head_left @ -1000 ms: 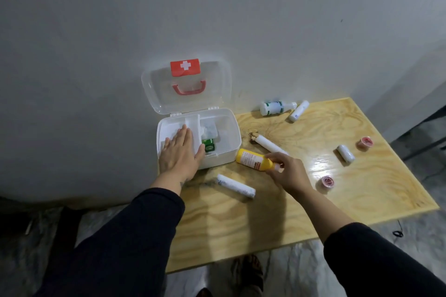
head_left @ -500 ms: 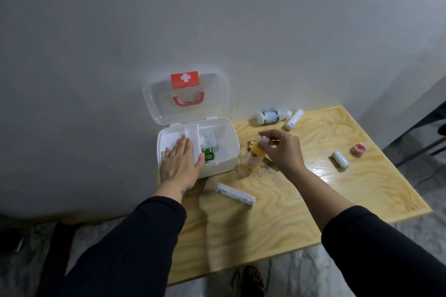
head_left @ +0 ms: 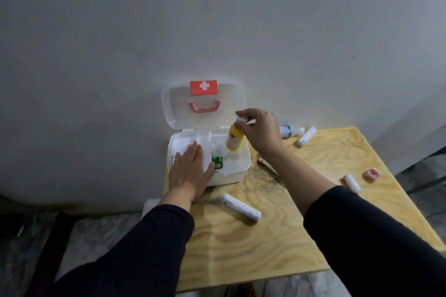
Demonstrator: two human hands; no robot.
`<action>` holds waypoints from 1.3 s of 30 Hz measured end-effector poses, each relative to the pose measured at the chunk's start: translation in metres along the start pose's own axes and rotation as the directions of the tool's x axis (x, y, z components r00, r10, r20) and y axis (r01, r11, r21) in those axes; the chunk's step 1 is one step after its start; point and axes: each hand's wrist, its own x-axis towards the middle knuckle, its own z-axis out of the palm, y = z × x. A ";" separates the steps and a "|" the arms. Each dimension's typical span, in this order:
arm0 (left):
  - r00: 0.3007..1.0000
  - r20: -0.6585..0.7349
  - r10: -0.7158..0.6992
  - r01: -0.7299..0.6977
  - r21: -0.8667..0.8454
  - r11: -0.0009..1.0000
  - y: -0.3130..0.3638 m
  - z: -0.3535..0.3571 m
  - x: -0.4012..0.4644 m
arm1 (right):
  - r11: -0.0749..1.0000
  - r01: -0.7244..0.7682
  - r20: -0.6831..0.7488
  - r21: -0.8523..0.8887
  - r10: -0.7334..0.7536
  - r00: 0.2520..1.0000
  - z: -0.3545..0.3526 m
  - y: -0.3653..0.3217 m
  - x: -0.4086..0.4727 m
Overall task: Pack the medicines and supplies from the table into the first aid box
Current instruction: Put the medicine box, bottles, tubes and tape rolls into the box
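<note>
The white first aid box (head_left: 237,172) stands open at the table's back left, its clear lid (head_left: 204,106) leaning on the wall. My left hand (head_left: 190,171) lies flat on the box's front left rim. My right hand (head_left: 261,131) grips a yellow bottle (head_left: 234,138) by its white cap and holds it upright over the box's right compartment. A green packet (head_left: 217,162) lies inside the box. On the table lie a white bandage roll (head_left: 242,206), a white and green bottle (head_left: 290,130), a white tube (head_left: 306,137), a small white roll (head_left: 352,183) and a pink tape roll (head_left: 372,173).
The wooden table (head_left: 277,243) stands against a grey wall. Another item is partly hidden under my right forearm (head_left: 301,176). The floor drops away to the right of the table and in front of it.
My right hand picked the yellow bottle up from the table and carried it left and up, over the open box. My left hand stayed on the box.
</note>
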 end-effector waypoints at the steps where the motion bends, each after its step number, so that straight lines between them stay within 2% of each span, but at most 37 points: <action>1: 1.000 0.000 -0.010 0.010 0.011 1.000 0.001 0.000 0.000 | 0.999 0.011 0.020 -0.034 -0.010 1.000 0.007 0.002 0.000; 5: 0.999 -0.033 -0.015 0.016 0.026 1.000 0.000 0.003 0.001 | 0.986 0.051 0.092 -0.159 -0.036 0.995 0.029 0.018 0.003; 11: 0.997 -0.077 -0.009 0.010 0.020 1.000 0.000 0.003 0.000 | 0.985 0.020 0.145 -0.170 0.004 0.989 0.050 0.039 0.002; 16: 0.998 -0.066 -0.005 0.006 0.018 1.000 0.000 0.002 -0.001 | 0.993 0.034 0.179 -0.110 -0.014 0.984 0.049 0.043 0.004; 20: 0.997 -0.074 0.000 0.002 0.023 1.000 0.000 0.001 -0.002 | 0.998 -0.056 0.089 0.023 0.054 0.995 0.034 0.049 0.009; 26: 0.995 -0.100 0.004 -0.001 0.033 0.999 -0.004 0.008 0.000 | 0.956 -0.291 -0.016 0.032 0.292 0.956 -0.011 0.100 0.022; 33: 0.988 -0.153 -0.013 0.018 0.037 0.999 -0.006 0.013 0.002 | 0.909 -0.414 -0.061 -0.054 0.411 0.910 -0.060 0.165 0.038; 39: 0.989 -0.149 -0.025 0.033 0.055 0.998 -0.003 0.011 0.001 | 0.897 -0.366 -0.029 -0.249 0.370 0.928 -0.067 0.202 0.058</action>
